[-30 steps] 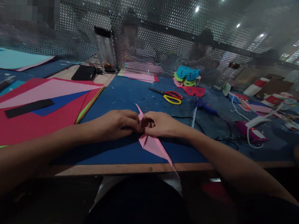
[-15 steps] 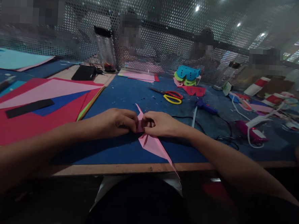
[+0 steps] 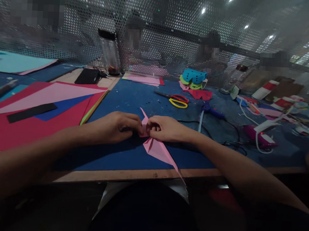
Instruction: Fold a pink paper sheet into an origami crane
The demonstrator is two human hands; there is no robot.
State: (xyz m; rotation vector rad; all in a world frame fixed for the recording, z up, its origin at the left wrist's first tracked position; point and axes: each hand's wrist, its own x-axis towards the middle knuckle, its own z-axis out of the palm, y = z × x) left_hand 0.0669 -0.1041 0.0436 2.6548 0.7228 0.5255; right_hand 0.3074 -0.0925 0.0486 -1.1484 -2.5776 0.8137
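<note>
A folded pink paper (image 3: pixel 157 152) lies at the front of the blue table, its narrow tip reaching past the wooden front edge and another thin point sticking up behind my hands. My left hand (image 3: pixel 126 126) is closed on its left side, with the fingertips pinching the middle part. From the right, my right hand (image 3: pixel 164 128) pinches the same paper with curled fingers, close beside the left fingertips. Part of the fold is hidden under the fingers. Beyond my hands lie scissors (image 3: pixel 178 100) with red and yellow handles.
Red, pink and blue paper sheets (image 3: pixel 64 138) with a black strip (image 3: pixel 31 112) cover the left side. A blue glue gun (image 3: pixel 213 111) with its cable, a purple device (image 3: pixel 260 136) and white cords lie right. Colourful paper masks (image 3: pixel 195 76) and a bottle (image 3: pixel 109 53) stand behind.
Both hands stay on the pink paper in nearly the same place. My left fingers have shifted very slightly. The view has moved a little.
</note>
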